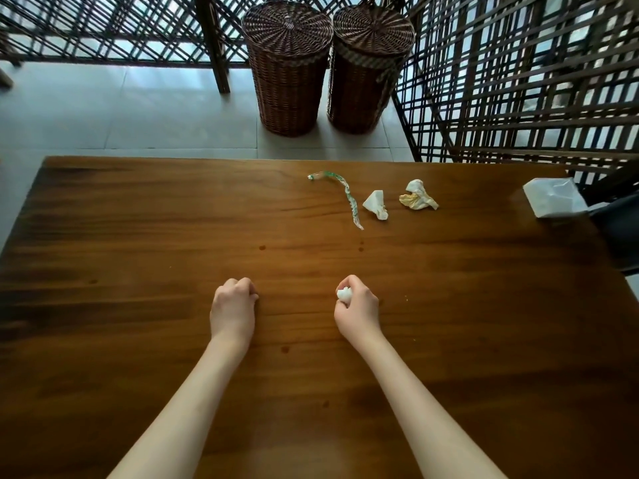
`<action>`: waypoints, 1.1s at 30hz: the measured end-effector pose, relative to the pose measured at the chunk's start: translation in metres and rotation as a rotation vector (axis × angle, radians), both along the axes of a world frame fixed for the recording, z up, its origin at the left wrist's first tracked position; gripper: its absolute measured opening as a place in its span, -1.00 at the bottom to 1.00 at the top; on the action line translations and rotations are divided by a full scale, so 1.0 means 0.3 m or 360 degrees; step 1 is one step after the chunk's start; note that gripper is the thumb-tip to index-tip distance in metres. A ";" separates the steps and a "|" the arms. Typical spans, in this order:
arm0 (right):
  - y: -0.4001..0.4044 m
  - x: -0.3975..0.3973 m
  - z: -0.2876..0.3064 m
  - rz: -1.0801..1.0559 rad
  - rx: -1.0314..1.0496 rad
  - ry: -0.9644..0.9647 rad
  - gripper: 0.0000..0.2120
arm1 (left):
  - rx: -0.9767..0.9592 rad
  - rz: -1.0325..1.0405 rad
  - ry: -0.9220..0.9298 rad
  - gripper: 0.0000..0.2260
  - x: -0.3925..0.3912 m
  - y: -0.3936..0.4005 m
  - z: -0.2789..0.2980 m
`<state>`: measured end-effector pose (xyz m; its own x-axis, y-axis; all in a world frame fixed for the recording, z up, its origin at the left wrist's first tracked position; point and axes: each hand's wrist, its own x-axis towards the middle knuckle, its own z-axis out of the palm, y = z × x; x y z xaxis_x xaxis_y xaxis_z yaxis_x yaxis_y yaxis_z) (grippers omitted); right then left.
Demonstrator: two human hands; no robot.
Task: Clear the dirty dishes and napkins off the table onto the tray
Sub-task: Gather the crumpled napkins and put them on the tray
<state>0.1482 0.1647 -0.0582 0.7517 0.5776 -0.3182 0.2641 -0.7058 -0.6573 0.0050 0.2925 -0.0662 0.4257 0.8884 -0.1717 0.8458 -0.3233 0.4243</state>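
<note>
- Right hand (356, 304) pinches a small white wad (344, 293) in curled fingers, just above the table (138, 236).
- Left hand (233, 304) is curled in a fist on the wood; nothing shows in it.
- Two crumpled napkins (375, 203) (417, 195) and a twisted wrapper (345, 191) lie further off, well apart from both hands.
- They look light, soft and crushable: pinch each at its bulk.
- No tray in view.

Looks like a café or restaurant dining corner, perhaps a patio: a polished wooden counter (138, 271), dark lattice screens (518, 81), two lidded wicker baskets (287, 70) on pale floor tiles (121, 108).
</note>
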 end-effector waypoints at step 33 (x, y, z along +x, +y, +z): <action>-0.071 0.586 0.041 -0.0610 0.0020 0.0592 -0.87 | -0.0380 0.0199 -0.0392 -0.84 0.683 -0.151 0.032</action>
